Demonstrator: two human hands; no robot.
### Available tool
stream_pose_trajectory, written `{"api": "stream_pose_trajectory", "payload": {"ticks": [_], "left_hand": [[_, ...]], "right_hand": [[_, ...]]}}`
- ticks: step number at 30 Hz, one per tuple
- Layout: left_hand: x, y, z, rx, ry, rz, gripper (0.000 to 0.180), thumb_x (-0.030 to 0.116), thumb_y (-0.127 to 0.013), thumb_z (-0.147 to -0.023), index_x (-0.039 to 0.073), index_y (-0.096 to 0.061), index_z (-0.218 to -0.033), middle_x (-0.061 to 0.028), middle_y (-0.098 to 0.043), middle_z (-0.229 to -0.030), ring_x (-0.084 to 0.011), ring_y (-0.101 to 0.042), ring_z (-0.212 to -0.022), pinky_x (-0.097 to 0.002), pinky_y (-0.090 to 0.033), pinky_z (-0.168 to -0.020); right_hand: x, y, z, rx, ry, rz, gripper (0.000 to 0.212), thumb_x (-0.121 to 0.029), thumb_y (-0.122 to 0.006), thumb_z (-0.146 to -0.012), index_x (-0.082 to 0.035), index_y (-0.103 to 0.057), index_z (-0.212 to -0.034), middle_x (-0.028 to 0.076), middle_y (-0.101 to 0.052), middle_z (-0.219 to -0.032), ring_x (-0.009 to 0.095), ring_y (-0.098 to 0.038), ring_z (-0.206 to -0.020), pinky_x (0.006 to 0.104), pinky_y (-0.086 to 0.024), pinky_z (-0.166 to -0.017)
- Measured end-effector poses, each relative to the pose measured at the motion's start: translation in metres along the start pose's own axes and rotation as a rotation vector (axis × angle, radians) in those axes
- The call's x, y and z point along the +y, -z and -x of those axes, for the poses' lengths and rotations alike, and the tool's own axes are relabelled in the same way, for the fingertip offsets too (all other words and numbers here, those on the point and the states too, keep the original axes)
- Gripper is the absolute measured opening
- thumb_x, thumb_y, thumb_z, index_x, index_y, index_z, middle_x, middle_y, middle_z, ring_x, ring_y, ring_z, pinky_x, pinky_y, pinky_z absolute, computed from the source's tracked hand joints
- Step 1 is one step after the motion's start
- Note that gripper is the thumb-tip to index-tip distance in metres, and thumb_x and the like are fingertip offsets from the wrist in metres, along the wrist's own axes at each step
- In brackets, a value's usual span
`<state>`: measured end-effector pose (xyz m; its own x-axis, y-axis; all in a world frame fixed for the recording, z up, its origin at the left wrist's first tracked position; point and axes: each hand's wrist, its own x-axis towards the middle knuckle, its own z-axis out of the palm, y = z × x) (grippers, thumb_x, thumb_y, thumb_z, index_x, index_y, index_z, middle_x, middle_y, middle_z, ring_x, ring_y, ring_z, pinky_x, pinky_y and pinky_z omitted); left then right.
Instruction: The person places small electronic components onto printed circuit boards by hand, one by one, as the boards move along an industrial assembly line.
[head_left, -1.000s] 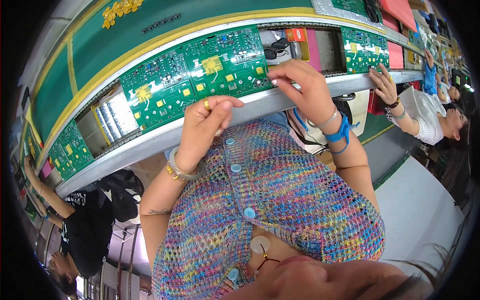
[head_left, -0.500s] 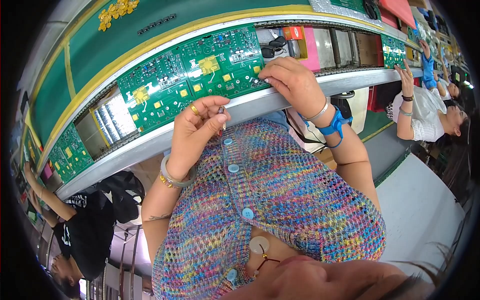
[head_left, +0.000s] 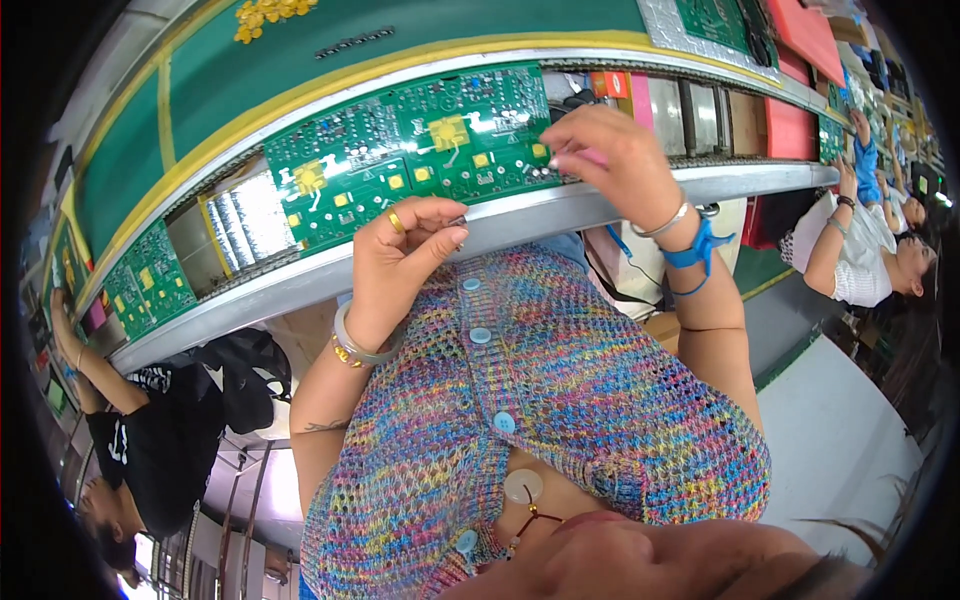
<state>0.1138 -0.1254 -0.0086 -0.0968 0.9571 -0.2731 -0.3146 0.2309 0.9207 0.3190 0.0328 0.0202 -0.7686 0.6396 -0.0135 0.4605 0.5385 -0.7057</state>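
My left hand (head_left: 395,265) is at the near rail, thumb and forefinger pinching a small dark component (head_left: 458,222) with thin legs. Its kind is too small to make out. My right hand (head_left: 620,165) hangs over the right end of the green circuit board (head_left: 375,165), fingers curled and thumb near the forefinger. Whatever those fingertips hold, if anything, cannot be made out. Yellow square pads and many small parts cover the board, which lies between the conveyor's metal rails (head_left: 500,228).
Another green board (head_left: 150,285) sits farther left on the conveyor. Beyond the far rail, a green bench surface (head_left: 220,95) carries a pile of yellow parts (head_left: 272,14) and a row of black parts (head_left: 355,45). Co-workers sit at left (head_left: 150,460) and right (head_left: 850,260).
My right hand has lifted slightly off the board's edge and its fingers have curled. My left hand keeps its pinch, tilted a little differently. The view has shifted slightly.
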Motion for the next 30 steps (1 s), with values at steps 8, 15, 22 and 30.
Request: {"api": "stream_pose_trajectory", "payload": {"ticks": [8,15,22,30], "left_hand": [[0.013,0.022,0.010,0.081,-0.151,-0.397,0.019,0.000,-0.063,-0.083,0.003,-0.068,-0.102,-0.0058,-0.062,-0.096,-0.0098,-0.060,-0.081,-0.0206,-0.048,-0.069],[0.031,0.048,0.026,0.284,-0.089,-0.667,0.019,0.001,-0.068,-0.078,0.002,-0.068,-0.097,-0.0074,-0.066,-0.088,-0.0116,-0.062,-0.078,-0.0231,-0.049,-0.070],[0.027,0.050,0.016,0.290,-0.161,-0.845,0.015,0.001,-0.070,-0.073,0.002,-0.068,-0.088,-0.0090,-0.063,-0.087,-0.0202,-0.060,-0.077,-0.0289,-0.048,-0.069],[0.023,0.042,0.006,0.236,-0.324,-1.147,0.018,0.004,-0.073,-0.067,0.004,-0.069,-0.084,-0.0056,-0.055,-0.086,-0.0236,-0.050,-0.085,-0.0344,-0.041,-0.075]], "right_hand": [[-0.002,0.030,-0.127,0.336,0.286,0.253,0.011,-0.009,-0.062,-0.077,-0.005,-0.062,-0.087,0.012,-0.060,-0.085,0.032,-0.057,-0.086,0.0396,-0.047,-0.077],[0.022,0.030,-0.185,0.189,0.310,0.533,0.013,-0.011,-0.071,-0.068,-0.007,-0.067,-0.080,0.011,-0.059,-0.086,0.030,-0.055,-0.091,0.0378,-0.046,-0.080],[0.011,0.025,-0.188,0.251,0.323,0.489,0.010,-0.013,-0.066,-0.075,-0.006,-0.064,-0.081,0.012,-0.060,-0.083,0.031,-0.056,-0.086,0.0398,-0.045,-0.078],[-0.032,0.008,-0.125,0.253,0.316,0.192,0.011,-0.011,-0.061,-0.079,-0.004,-0.056,-0.086,0.013,-0.058,-0.078,0.032,-0.055,-0.079,0.0377,-0.045,-0.071]]}}
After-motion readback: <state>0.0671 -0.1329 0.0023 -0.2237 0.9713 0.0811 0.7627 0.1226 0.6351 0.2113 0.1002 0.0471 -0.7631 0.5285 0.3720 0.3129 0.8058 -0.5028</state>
